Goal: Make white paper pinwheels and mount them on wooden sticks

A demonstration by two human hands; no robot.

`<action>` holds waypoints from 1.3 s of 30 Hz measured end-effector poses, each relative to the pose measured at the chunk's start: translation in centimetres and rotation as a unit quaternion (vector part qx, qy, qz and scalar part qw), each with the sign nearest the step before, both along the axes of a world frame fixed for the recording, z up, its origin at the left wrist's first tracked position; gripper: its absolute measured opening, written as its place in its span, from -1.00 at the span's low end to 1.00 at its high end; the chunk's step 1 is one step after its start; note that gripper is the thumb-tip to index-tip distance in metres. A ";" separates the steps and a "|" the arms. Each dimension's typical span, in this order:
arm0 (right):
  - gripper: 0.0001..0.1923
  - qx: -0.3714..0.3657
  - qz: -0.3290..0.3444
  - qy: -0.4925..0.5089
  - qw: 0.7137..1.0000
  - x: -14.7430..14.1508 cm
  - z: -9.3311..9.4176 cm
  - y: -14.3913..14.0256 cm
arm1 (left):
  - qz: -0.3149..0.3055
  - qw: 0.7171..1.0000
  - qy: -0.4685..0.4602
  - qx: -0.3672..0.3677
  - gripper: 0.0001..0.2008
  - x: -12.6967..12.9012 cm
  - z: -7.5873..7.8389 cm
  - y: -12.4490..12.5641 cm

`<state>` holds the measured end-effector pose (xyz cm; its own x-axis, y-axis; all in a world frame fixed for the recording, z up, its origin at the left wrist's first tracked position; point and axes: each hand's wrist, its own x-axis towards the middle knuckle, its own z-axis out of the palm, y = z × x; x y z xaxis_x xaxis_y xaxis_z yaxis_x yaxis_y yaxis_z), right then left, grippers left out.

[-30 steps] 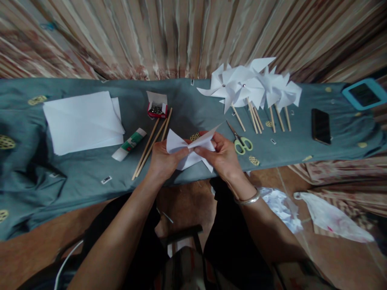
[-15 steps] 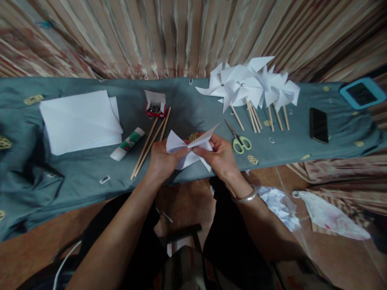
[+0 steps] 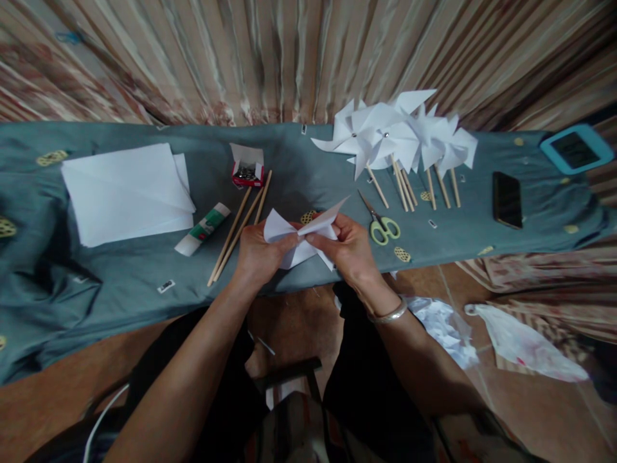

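Between my hands is a white paper pinwheel (image 3: 299, 257), its blades folded in toward the middle. My left hand (image 3: 260, 253) grips its left side, the thumb pressed near the centre. From the right, my right hand (image 3: 351, 251) pinches the paper, its thumb meeting the centre too; the fingers behind the paper are partly hidden. Wooden sticks (image 3: 234, 235) lie just left of my left hand. Behind them stands an opened small red box (image 3: 247, 173) of metal pins. Green-handled scissors (image 3: 384, 229) rest to the right of my right hand.
Finished pinwheels on sticks (image 3: 393, 135) lie in a pile at the back right. Left are a stack of white paper (image 3: 128, 193) and a glue stick (image 3: 202, 229). A phone (image 3: 507, 199) and a blue-framed device (image 3: 577, 149) lie far right. Plastic bags (image 3: 527, 341) are on the floor.
Almost nothing differs; both hands keep the same hold on the folded paper, and the view has shifted very slightly.
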<state>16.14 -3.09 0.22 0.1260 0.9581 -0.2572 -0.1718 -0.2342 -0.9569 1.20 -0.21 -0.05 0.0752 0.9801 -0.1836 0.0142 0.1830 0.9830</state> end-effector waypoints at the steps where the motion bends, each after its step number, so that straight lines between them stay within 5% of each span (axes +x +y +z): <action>1: -0.56 0.000 -0.001 0.001 1.000 0.0 0.0 0.0 | 0.002 1.000 0.001 0.000 -0.82 0.0 0.0 0.0; 30: -0.56 0.001 0.006 0.015 1.000 0.1 -0.1 0.3 | 0.013 1.000 0.023 0.003 -0.81 0.0 0.3 0.0; 39: -0.59 -0.014 0.010 0.001 1.000 0.1 -0.6 0.0 | 0.009 1.000 0.013 0.002 -0.75 0.1 -0.9 -0.2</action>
<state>16.25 -3.07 -0.33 0.1060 0.9530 -0.2840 -0.1695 -0.2641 -0.9495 1.33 -0.39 -0.93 0.0523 0.9822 -0.1804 0.0364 0.1787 0.9832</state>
